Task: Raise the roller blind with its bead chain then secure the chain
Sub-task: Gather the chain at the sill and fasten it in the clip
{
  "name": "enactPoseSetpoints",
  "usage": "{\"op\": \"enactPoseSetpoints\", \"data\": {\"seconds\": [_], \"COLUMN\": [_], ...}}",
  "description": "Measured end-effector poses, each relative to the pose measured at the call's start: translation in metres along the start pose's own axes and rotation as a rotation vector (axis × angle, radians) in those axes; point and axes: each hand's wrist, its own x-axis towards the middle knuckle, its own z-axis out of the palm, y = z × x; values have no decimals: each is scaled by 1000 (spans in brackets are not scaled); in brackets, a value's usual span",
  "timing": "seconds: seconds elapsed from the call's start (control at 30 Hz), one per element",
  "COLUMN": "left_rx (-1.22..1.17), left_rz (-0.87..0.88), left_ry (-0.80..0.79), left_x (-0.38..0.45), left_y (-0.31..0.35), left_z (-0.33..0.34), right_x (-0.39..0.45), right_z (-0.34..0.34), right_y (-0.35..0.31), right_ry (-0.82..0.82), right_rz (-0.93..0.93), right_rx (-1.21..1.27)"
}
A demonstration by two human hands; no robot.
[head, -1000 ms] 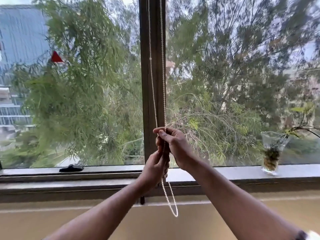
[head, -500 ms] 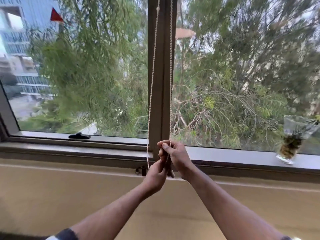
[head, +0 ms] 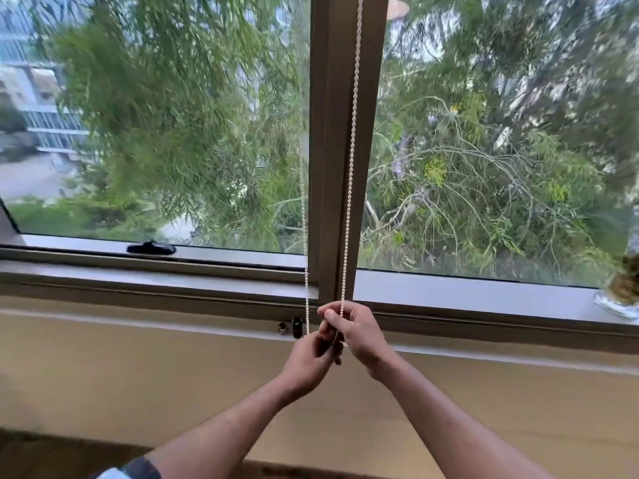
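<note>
**Chain gathered at sill level, blind out of frame, clip step pending**

Left to right:

- Window latch [head: 151, 248] sits well to the left of and above both hands, on the lower frame. Not involved.
- Small dark clip [head: 296, 327] on the ledge face, just left of the left hand. Looks like the chain anchor, though too small to confirm its shape.
- Left strand of the bead chain [head: 305, 271] drops past the mullion [head: 332, 167] and ends at the left hand [head: 308, 361]. That hand is closed in a pinch around it, fingers curled.
- Right strand [head: 351, 167] runs straight and taut down into the right hand [head: 356, 335], which sits just above and touching the left. Thumb and forefinger closed on the beads.
- Bottom of the loop is hidden between the two hands; can't tell how much slack is bunched there.
- Glass vase [head: 620, 292] far to the right of the right hand, on the sill.

The blind itself isn't visible; glass is fully exposed, so I judge the raise as done or nearly done.

Risks:
- Release either strand before the loop is hooked and the blind's weight may run the chain back.
- The clip is small and close to the knuckles; a blind reach could miss it or catch only one strand.
- Excess tension while hooking could stress the beads or connector.
</note>
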Motion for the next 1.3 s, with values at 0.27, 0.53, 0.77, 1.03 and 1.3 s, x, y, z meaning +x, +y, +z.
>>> {"op": "enactPoseSetpoints", "data": {"seconds": [0.27, 0.53, 0.77, 1.03, 1.3], "left_rx": [-112, -136, -247, -247, -397], "left_rz": [7, 153, 90, 92, 30], "left_ry": [33, 19, 93, 112, 171], "left_x": [30, 38, 47, 48, 45], "left_y": [-31, -55, -75, -79, -67], "left_z": [-25, -63, -83, -86, -78], "right_x": [34, 75, 95, 112, 127], "right_z": [21, 51, 63, 72, 72], "right_y": [30, 64, 124, 154, 162], "right_ry": [-5, 264, 483, 316, 281], "right_rz": [-40, 36, 190, 227, 219], "right_rx": [139, 350, -115, -460, -679]}}
